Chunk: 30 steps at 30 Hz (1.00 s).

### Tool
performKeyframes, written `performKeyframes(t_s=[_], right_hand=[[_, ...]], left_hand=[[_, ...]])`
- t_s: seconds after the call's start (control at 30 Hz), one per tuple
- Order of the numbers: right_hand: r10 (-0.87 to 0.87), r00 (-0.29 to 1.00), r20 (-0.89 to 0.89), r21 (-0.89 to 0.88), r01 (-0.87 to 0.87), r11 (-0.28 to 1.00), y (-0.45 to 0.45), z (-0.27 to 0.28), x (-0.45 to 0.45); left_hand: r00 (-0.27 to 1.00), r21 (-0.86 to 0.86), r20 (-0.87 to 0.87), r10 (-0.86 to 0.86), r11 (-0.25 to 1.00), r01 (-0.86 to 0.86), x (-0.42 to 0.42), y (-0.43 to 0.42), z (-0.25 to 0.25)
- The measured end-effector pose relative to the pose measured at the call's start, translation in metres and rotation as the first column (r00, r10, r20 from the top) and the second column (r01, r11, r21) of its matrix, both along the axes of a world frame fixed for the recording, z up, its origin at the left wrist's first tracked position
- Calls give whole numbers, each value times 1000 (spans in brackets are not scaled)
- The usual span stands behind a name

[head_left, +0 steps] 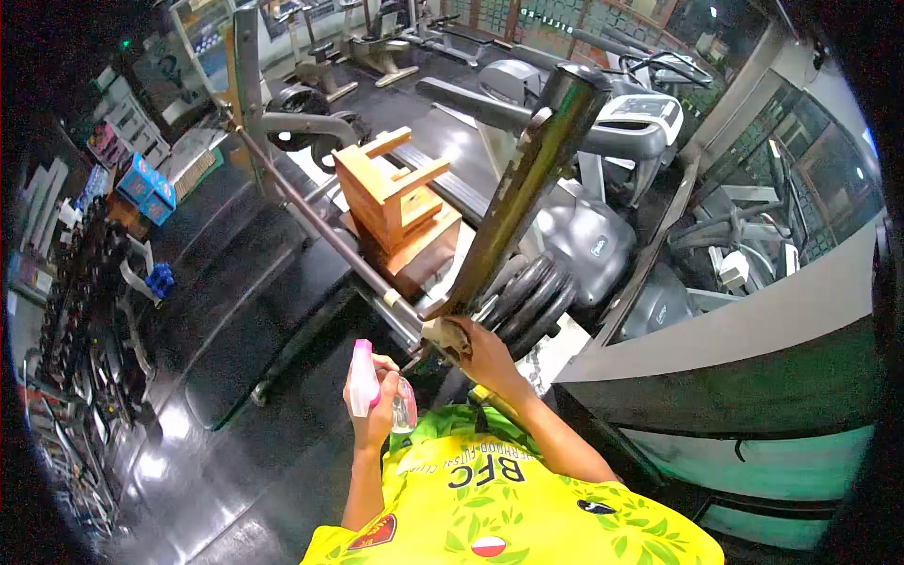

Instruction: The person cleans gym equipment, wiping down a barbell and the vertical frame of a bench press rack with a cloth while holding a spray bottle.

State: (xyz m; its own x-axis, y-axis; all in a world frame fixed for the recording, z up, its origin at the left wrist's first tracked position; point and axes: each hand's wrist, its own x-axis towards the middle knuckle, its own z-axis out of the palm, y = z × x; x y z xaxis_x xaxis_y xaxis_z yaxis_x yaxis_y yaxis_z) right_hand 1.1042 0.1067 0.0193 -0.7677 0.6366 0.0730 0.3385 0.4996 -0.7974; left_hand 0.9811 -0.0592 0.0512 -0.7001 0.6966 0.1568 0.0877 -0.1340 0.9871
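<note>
My left hand (pixel 380 407) is closed around a spray bottle (pixel 362 381) with a pink and white trigger head and a clear body, held upright in front of my chest. My right hand (pixel 492 365) grips a greyish-beige cloth (pixel 446 335). The cloth lies against the lower part of a dark metal upright post (pixel 527 179), close to the end of a long bar (pixel 320 218). Some of my right fingers are hidden behind the cloth and the post.
Beyond the bar, a wooden stool (pixel 386 193) sits on a wooden box (pixel 424 254). Black weight plates (pixel 532 297) and a treadmill (pixel 589 240) stand to the right, beside a mirror (pixel 753 226). Dumbbells (pixel 80 311) line the left, with a blue box (pixel 146 188) behind.
</note>
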Motion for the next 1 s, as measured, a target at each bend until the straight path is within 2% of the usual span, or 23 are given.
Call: performKeyframes(t_s=[0.03,0.1,0.13,0.17,0.2,0.23,0.27,0.3,0.37,0.4,0.43,0.5,0.53,0.6,0.63,0.67,0.7,0.73,0.77,0.83,0.9,0.97,1.0], right_hand=[[6,1000,3,-3,-6,1000,-3,-2,0],[178,981,75,248,-191,950,-13,-11,0],[170,981,96,394,-195,898,-16,-21,0],[176,980,96,390,-200,899,-17,-15,0],[258,960,106,404,-279,871,-16,-7,4],[336,935,117,418,-353,837,-14,-2,9],[350,909,226,399,-414,818,-11,-4,16],[354,908,224,397,-417,818,-8,-5,21],[453,827,334,345,-554,757,-1,-3,30],[488,807,332,241,-573,784,7,4,36],[491,805,332,239,-575,782,14,16,36],[460,699,548,-196,-427,883,28,39,32],[464,695,549,-198,-431,880,32,50,27],[287,816,502,-144,-248,958,35,66,19],[290,813,505,-147,-250,957,30,56,17],[225,921,318,19,-244,970,20,39,14],[180,978,103,178,-196,964,10,26,12],[246,929,278,149,-294,944,-1,37,10],[249,928,277,144,-296,944,-9,28,15],[276,952,134,408,-307,860,-23,2,19],[317,931,179,355,-362,862,-15,-7,28],[512,812,281,218,-573,790,0,8,36],[570,784,247,267,-620,738,11,0,46]], left_hand=[[999,1,38,3,1000,-3,1,-2,2],[997,-1,78,11,1000,-11,1,-5,1],[999,-32,22,27,999,-27,-1,-8,-3],[998,-62,-36,43,997,-45,-2,-9,-3],[998,-67,-36,48,996,-51,-1,-10,-1],[997,-41,30,77,996,-76,1,-9,4],[990,-16,97,103,995,-102,3,-9,8],[990,-19,96,106,994,-105,3,-10,10],[985,-24,152,83,996,-80,3,-13,12],[984,-26,153,87,996,-84,1,-14,8],[990,-29,100,101,995,-98,-1,-15,1],[992,-32,48,121,992,-119,-1,-16,-3],[991,-36,48,123,992,-122,-1,-17,-3],[990,-43,53,130,991,-128,1,-17,1],[984,-21,127,126,992,-124,3,-16,6],[973,0,199,117,993,-120,5,-16,9],[973,-4,199,118,993,-119,6,-16,7],[979,-23,165,123,992,-121,6,-16,4],[983,-43,130,130,991,-125,6,-17,1],[987,-64,97,132,990,-126,5,-20,-2],[988,-86,70,136,988,-129,6,-24,-2],[995,-85,-51,81,993,-85,2,-22,-1],[997,-84,-53,64,994,-68,2,-20,3]])
